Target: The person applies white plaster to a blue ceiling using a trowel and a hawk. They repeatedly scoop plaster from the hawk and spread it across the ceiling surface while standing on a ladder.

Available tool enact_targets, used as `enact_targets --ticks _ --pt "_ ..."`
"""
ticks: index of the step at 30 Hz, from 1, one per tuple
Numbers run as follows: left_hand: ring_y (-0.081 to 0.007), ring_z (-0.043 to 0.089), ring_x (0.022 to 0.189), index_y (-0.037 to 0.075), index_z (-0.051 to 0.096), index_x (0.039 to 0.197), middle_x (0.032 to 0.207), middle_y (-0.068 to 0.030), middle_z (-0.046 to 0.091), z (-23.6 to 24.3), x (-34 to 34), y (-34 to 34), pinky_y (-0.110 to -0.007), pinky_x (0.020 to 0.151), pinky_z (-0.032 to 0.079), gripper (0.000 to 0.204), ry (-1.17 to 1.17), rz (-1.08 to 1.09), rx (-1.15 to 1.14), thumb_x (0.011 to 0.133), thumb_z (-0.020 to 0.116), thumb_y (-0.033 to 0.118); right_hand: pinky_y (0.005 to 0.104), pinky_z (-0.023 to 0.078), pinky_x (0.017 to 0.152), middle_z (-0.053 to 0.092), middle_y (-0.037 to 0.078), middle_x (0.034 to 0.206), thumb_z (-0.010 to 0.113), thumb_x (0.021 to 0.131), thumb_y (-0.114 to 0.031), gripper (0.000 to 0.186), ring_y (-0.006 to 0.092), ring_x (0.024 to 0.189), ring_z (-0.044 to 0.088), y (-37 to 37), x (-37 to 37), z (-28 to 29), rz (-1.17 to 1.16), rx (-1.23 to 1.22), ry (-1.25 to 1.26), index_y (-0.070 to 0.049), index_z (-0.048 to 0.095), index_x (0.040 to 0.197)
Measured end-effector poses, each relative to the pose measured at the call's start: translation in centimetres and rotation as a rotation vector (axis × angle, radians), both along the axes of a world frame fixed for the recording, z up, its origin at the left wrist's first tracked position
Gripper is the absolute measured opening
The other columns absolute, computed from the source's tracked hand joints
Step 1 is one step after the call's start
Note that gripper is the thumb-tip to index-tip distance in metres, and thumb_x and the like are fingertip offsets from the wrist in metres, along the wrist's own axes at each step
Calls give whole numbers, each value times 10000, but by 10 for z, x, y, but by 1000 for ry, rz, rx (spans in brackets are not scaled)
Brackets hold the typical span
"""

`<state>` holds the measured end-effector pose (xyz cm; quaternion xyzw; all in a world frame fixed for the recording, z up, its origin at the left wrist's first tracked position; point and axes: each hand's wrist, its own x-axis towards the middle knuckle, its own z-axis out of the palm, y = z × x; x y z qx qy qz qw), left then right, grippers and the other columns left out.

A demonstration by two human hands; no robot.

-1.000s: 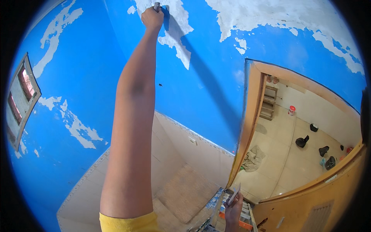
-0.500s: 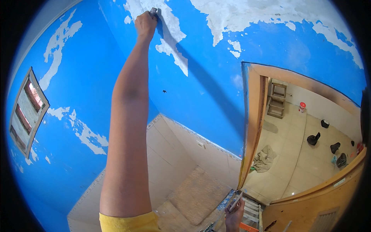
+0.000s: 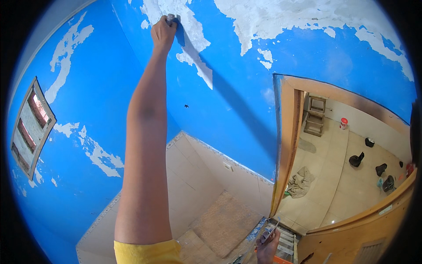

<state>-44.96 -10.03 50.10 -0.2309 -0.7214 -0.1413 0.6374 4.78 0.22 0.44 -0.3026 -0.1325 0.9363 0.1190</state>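
My left arm, bare below a yellow sleeve, reaches up to the blue wall [image 3: 237,66]. At its end my left hand [image 3: 163,34] is closed around a small grey scraper [image 3: 170,18], held against or very near a pale patch [image 3: 193,37] where the paint is gone. The hand hides most of the tool. Low in the picture, my right hand [image 3: 268,247] grips a thin, flat, greyish blade-like tool [image 3: 271,231], tilted upward. Its exact kind is not clear.
A ladder [image 3: 285,242] stands below my right hand. To the right, a wooden door frame [image 3: 288,114] opens onto a tiled floor with a wooden step stool [image 3: 314,115], a red-lidded bucket [image 3: 343,123], a crumpled cloth [image 3: 300,182] and black bags [image 3: 356,159]. A small window [image 3: 33,127] sits at left.
My left hand and the scraper have moved slightly down and left on the wall. My right hand has shifted a little lower, with its tool still in it.
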Motion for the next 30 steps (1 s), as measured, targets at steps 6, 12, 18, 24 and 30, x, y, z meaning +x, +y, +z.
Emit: enact_targets --ticks 6,12,18,24,30 --pt "-358 607 680 33 630 852 703 -185 621 -13 -8 -1 -412 616 471 202 43 -74 175 791 589 221 216 344 510 489 -82 657 387 932 -355 273 65 561 438 -1 1 -18 -1 -17 79 -173 582 991" --pt "-367 595 655 44 635 821 676 -185 612 -15 0 4 -415 612 471 186 53 -36 67 812 573 219 221 328 480 451 -84 605 387 928 -364 260 66 516 413 -2 -4 -1 -33 -51 -100 -191 580 935" --pt "-368 593 633 30 625 781 667 -193 603 -14 9 10 -431 587 461 180 72 -59 79 789 575 202 232 308 457 434 -82 585 387 930 -354 244 66 490 390 -1 -2 -6 -40 -39 -9 -196 553 847" --pt "-343 574 567 3 590 702 619 -176 585 -51 22 10 -397 543 438 180 -35 -282 189 724 601 181 218 316 447 445 -78 579 435 921 -346 230 74 469 395 4 -1 -9 -41 -101 113 -178 524 791" --pt "-224 532 455 9 565 639 536 -132 564 -174 69 7 -352 502 420 233 -311 -325 223 727 656 204 254 395 474 489 -30 584 466 910 -365 244 101 491 462 -1 0 -11 -32 -44 43 -150 524 809"
